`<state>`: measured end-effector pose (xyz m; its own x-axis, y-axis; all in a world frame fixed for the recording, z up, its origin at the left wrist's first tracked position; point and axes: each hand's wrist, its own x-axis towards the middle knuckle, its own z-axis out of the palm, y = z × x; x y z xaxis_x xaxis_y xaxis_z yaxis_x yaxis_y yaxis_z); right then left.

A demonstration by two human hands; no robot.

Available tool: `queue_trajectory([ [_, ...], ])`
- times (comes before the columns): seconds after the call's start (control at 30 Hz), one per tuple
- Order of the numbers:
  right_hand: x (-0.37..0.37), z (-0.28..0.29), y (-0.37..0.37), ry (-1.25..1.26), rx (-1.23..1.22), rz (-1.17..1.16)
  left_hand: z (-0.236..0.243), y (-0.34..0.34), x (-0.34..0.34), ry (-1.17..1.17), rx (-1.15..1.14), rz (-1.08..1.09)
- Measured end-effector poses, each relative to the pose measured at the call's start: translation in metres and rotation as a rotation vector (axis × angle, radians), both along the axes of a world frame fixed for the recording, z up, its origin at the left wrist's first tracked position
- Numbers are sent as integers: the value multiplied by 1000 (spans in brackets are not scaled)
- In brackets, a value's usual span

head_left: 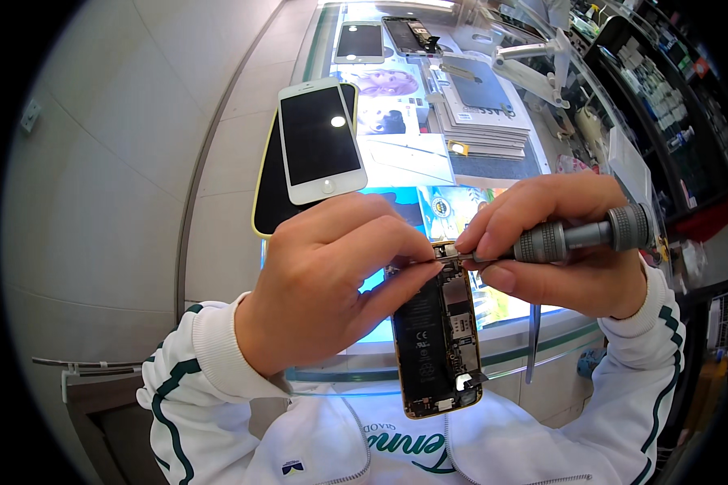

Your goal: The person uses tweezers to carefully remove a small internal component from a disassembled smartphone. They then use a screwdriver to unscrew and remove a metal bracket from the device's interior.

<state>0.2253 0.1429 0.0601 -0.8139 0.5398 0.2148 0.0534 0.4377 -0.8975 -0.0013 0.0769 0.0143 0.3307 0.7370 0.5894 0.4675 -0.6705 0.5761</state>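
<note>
The work in hand looks like fine screwdriver work at the far end of an opened phone (438,339), which sits slantwise with its near end jutting past the edge of the glass table (356,375). The right hand (578,279) is clamped around a grey screwdriver (540,242), its thin shaft lying across the phone's far end. The left hand (340,275) has its thumb and forefinger pinched together beside the shaft's tip; I cannot tell whether they grip the tip, the phone or a small part. The next move seems to call for keeping phone and tip steady, with only slight finger movement. The left fingers hide the phone's far left corner, and a slim metal tool (534,343) hangs below the right hand, just right of the phone, where it could catch. A loose flap (467,380) sticks up at the phone's near right corner. Beyond the phone to the left, a white phone (322,141) lies on a dark, yellow-edged slab (268,190); beyond it to the right is a stack of booklets (489,137), and farthest off a second opened phone (404,34).
</note>
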Motion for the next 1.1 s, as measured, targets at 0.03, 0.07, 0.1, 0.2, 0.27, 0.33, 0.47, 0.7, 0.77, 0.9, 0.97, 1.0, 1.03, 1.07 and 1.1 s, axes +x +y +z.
queue_trajectory([
  [0.03,0,1,1,-13,20,0,0,0,0,4,3,0],
  [0.07,-1,2,1,-24,35,-1,0,0,0,12,4,4],
  [0.1,-2,2,1,-29,45,-6,0,0,0,22,5,8],
  [0.2,-4,1,0,-22,33,-24,0,1,0,40,21,14],
  [0.27,-6,0,-1,1,-44,-29,0,1,0,52,17,23],
  [0.33,-5,0,-2,23,-99,-49,1,2,2,61,0,26],
  [0.47,-6,-3,-2,81,-55,-152,2,0,2,82,-24,71],
  [0.7,0,-13,6,-60,299,-133,2,-4,-1,291,16,35],
  [0.77,1,-21,8,-10,361,-123,0,-2,0,292,42,3],
  [0.9,-8,-27,8,127,362,-158,-1,-2,-1,298,25,-15],
  [0.97,-12,-28,10,162,369,-153,-2,-3,-2,307,23,-11],
  [1.0,-12,-29,10,163,375,-146,-2,-3,-2,312,23,-10],
  [1.03,-12,-29,10,164,381,-138,-2,-3,-2,317,20,-10],
  [1.07,-12,-30,9,151,384,-132,-2,-3,-2,323,18,-10],
  [1.1,-11,-29,9,140,391,-126,-2,-3,-2,328,17,-12],
])
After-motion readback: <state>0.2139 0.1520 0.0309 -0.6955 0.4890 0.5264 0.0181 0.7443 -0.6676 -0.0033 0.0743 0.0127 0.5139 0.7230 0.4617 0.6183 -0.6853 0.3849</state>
